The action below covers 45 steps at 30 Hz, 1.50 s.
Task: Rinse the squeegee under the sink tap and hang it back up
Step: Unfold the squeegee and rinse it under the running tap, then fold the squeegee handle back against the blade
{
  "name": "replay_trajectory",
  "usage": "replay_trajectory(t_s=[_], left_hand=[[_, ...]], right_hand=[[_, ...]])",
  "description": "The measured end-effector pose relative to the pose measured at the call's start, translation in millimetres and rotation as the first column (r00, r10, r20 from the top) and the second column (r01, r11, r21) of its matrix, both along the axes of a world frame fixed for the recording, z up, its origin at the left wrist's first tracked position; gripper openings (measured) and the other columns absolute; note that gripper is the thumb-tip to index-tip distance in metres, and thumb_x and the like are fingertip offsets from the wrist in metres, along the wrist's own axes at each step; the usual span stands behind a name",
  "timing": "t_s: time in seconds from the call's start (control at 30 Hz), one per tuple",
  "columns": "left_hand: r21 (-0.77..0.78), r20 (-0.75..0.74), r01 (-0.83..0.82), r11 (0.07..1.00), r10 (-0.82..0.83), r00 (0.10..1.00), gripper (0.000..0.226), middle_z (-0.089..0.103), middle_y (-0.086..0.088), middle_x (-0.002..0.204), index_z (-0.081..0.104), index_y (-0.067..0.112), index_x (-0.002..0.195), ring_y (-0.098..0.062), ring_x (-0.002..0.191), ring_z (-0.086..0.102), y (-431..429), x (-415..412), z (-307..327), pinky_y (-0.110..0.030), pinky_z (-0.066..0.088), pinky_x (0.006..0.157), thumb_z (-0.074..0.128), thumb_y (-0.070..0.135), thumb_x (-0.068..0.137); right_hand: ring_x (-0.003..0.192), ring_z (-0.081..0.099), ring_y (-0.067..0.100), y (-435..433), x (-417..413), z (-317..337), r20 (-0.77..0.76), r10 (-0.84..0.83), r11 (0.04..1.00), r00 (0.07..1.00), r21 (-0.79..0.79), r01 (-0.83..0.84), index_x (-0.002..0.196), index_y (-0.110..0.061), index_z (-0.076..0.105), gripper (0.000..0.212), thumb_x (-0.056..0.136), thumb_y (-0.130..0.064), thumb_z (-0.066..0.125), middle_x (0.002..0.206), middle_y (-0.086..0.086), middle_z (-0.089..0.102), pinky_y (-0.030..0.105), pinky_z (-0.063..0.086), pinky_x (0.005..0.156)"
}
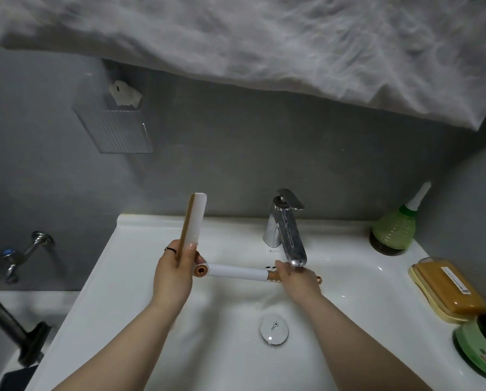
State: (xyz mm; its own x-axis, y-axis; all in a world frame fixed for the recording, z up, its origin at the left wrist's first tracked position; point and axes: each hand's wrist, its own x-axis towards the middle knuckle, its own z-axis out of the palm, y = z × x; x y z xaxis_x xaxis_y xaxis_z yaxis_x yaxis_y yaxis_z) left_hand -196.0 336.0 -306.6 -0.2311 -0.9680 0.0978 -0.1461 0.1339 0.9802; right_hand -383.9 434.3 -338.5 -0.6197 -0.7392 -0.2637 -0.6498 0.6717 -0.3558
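The white plastic squeegee (236, 272) with a tan rubber edge and copper-coloured handle ends is held over the far part of the white ceramic sink (115, 249), just in front of the chrome single-lever tap (288, 235). The left hand (174, 275) curls round the lower end of the blade, thumb on its white face, keeping the blade upright at the left, probably so that water can run down off it into the basin. The right hand (298, 277) wraps round the handle's right end, directly beneath the spout, which puts that end where a stream would fall. I cannot tell whether water is flowing. Holding both ends keeps the handle level and steady above the round chrome drain (274, 328). No hook for hanging shows, so the rinse looks like the step in hand.
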Motion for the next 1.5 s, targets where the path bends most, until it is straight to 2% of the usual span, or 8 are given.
replay_trajectory(t_s=[0.1, 0.33, 0.5, 0.6, 0.7, 0.83, 1.03, 1.5], left_hand=[[0.006, 0.045, 0.041, 0.999, -0.041, 0.998, 0.03, 0.059, 0.003, 0.06, 0.049, 0.02, 0.062, -0.013, 0.06, 0.053, 10.3, -10.3, -5.3, -0.015, 0.039, 0.055, 0.045, 0.019, 0.092], [0.046, 0.036, 0.06, 0.997, -0.062, 0.997, 0.029, 0.059, 0.003, 0.061, 0.049, 0.022, 0.063, -0.019, 0.064, 0.055, 10.8, -15.5, -4.0, -0.028, 0.039, 0.06, 0.045, 0.021, 0.092], [0.033, 0.178, 0.112, 0.993, -0.116, 0.977, 0.029, 0.059, 0.004, 0.061, 0.047, 0.023, 0.064, -0.019, 0.065, 0.054, 10.4, -5.3, -6.7, -0.027, 0.037, 0.058, 0.043, 0.025, 0.093], [-0.002, 0.295, 0.177, 0.984, -0.168, 0.941, 0.029, 0.056, 0.006, 0.057, 0.044, 0.027, 0.063, 0.001, 0.052, 0.054, 13.6, -8.8, -5.8, -0.021, 0.035, 0.054, 0.043, 0.024, 0.092], [0.038, 0.266, 0.182, 0.983, -0.185, 0.946, 0.029, 0.054, 0.007, 0.056, 0.043, 0.027, 0.063, 0.001, 0.048, 0.052, 20.1, -16.9, -6.0, -0.02, 0.035, 0.054, 0.044, 0.023, 0.092], [0.055, 0.258, 0.192, 0.98, -0.2, 0.945, 0.028, 0.054, 0.008, 0.056, 0.044, 0.026, 0.065, 0.0, 0.049, 0.051, 22.8, -24.2, -7.2, -0.025, 0.034, 0.055, 0.044, 0.023, 0.092], [0.07, 0.257, 0.2, 0.977, -0.212, 0.943, 0.027, 0.055, 0.008, 0.056, 0.045, 0.025, 0.065, -0.001, 0.048, 0.052, 26.6, -25.5, -10.0, -0.026, 0.035, 0.057, 0.045, 0.022, 0.092], [0.067, 0.17, 0.167, 0.984, -0.176, 0.97, 0.028, 0.058, 0.005, 0.062, 0.048, 0.021, 0.065, -0.013, 0.062, 0.051, 15.6, -15.7, -5.4, -0.025, 0.036, 0.06, 0.044, 0.021, 0.092]], right_hand=[[0.112, 0.055, 0.034, 0.7, 2.2, -3.4, -0.082, 0.039, 0.993, 0.996, 0.116, -0.029, 0.125, -0.009, 0.045, 0.037, 0.097, -0.028, 0.03, 0.125, 0.02, 0.056, 0.036, 0.041, 0.094], [0.099, 0.06, 0.028, -13.6, 22.0, -1.4, 0.044, 0.057, 0.993, 0.997, -0.102, -0.052, 0.059, -0.023, 0.043, 0.048, 0.096, -0.044, 0.023, 0.096, 0.012, 0.068, 0.029, 0.035, 0.073], [0.115, 0.052, 0.031, 19.8, -5.9, -18.1, -0.116, -0.036, 0.996, 0.993, 0.082, 0.046, 0.122, -0.011, 0.05, 0.034, 0.095, -0.019, 0.032, 0.124, 0.014, 0.058, 0.033, 0.041, 0.092], [0.115, 0.052, 0.034, 28.6, -18.0, -9.7, 0.09, -0.367, 0.9, 0.926, -0.216, 0.377, 0.123, -0.009, 0.05, 0.037, 0.091, -0.006, 0.034, 0.127, 0.016, 0.058, 0.033, 0.041, 0.09], [0.11, 0.054, 0.036, 22.0, -23.9, 18.2, 0.277, -0.4, 0.721, 0.873, -0.493, 0.487, 0.122, -0.006, 0.051, 0.036, 0.09, -0.001, 0.036, 0.124, 0.02, 0.057, 0.034, 0.042, 0.086], [0.125, 0.044, 0.028, 5.2, -16.5, 62.5, 0.225, -0.245, 0.609, 0.943, -0.722, 0.33, 0.126, -0.006, 0.049, 0.034, 0.094, -0.01, 0.039, 0.136, 0.016, 0.049, 0.03, 0.033, 0.1], [0.135, 0.03, 0.026, -16.1, -5.3, 80.3, -0.132, 0.026, 0.782, 0.991, -0.615, -0.102, 0.125, -0.008, 0.055, 0.033, 0.095, -0.014, 0.043, 0.15, 0.007, 0.033, 0.017, 0.018, 0.101], [0.125, 0.045, 0.026, -17.4, -11.7, 75.4, -0.361, -0.014, 0.783, 0.932, -0.584, -0.214, 0.109, -0.003, 0.066, 0.027, 0.093, -0.012, 0.047, 0.139, 0.009, 0.05, 0.021, 0.025, 0.096]])
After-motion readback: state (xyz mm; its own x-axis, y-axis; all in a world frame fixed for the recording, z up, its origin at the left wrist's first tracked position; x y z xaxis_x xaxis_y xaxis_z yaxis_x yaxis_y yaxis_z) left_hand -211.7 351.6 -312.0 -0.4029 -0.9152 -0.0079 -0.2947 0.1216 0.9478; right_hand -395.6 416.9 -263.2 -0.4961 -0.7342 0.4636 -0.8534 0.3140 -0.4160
